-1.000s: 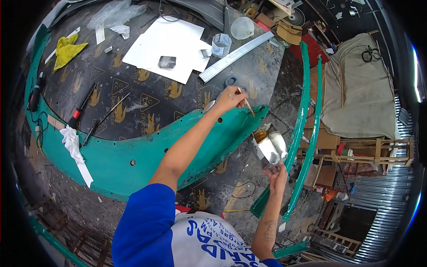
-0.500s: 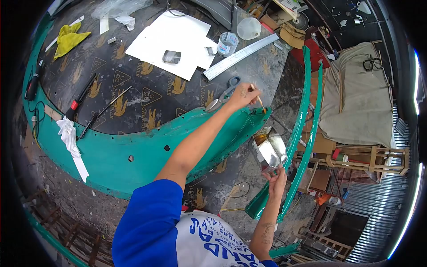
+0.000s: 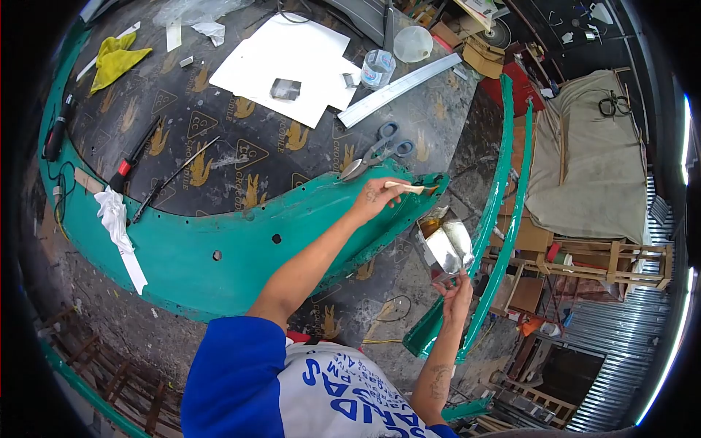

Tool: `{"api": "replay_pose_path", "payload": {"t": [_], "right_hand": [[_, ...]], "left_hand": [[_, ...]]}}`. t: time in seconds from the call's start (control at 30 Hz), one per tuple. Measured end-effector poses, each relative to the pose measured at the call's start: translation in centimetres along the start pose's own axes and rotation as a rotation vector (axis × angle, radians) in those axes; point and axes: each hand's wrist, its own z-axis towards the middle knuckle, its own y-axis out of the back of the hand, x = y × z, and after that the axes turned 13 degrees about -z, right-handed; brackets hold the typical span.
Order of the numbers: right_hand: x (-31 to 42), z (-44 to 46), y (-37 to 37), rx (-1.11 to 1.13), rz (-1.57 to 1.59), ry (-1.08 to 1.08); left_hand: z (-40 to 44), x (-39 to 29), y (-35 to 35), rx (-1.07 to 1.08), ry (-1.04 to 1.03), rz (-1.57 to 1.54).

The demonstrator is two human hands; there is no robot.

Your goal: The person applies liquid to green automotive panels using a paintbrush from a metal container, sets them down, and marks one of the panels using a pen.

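Observation:
My left hand [image 3: 378, 198] is closed around the pale wooden handle of a small paintbrush [image 3: 406, 187]. The bristles lie at the narrow right tip of a long, curved green panel [image 3: 241, 241], where the surface looks dark and wet. In my right hand [image 3: 457, 292] is the lower edge of a cut-open container with a silvery inside [image 3: 447, 247], held just below that tip. Some amber liquid shows in its upper part. Grey-handled scissors [image 3: 376, 150] lie beyond my left hand, their blades by the panel's edge.
On the dark printed board lie white sheets [image 3: 277, 58], a metal strip [image 3: 400, 89], a clear plastic cup [image 3: 377, 69], a yellow cloth [image 3: 120, 62] and a red-and-black tool [image 3: 131, 160]. A crumpled white cloth [image 3: 113, 219] rests on the panel. Long green strips [image 3: 493, 190] stand to the right.
My left hand has moved left and down, and the brush has swung from steep to nearly level. More of the scissors shows. My right hand and the container have barely moved.

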Motion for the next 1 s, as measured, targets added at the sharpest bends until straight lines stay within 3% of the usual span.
{"api": "replay_pose_path", "payload": {"t": [0.23, 0.43, 0.53, 0.63, 0.87, 1.0], "right_hand": [[-0.7, 0.3, 0.5, 0.002, 0.019, -0.005], [-0.2, -0.1, 0.1, -0.004, 0.011, 0.001], [-0.2, -0.3, 0.2, -0.017, 0.002, -0.004], [-0.3, -0.3, 0.5, -0.038, 0.006, -0.016], [-0.4, -0.6, 0.8, -0.054, 0.019, -0.030], [-0.7, -0.8, 1.0, -0.059, 0.043, -0.044]], "left_hand": [[-3.9, -0.3, 2.9, 0.021, 0.111, -0.040], [-4.7, -2.9, 4.0, 0.106, 0.133, 0.188], [-2.7, -3.0, 3.2, 0.005, 0.014, 0.283], [-0.5, -2.1, 1.2, 0.024, -0.305, 0.341], [0.8, 1.6, 0.9, 0.033, -0.364, 0.311], [0.2, 3.2, 1.9, 0.007, -0.347, 0.482]]}}
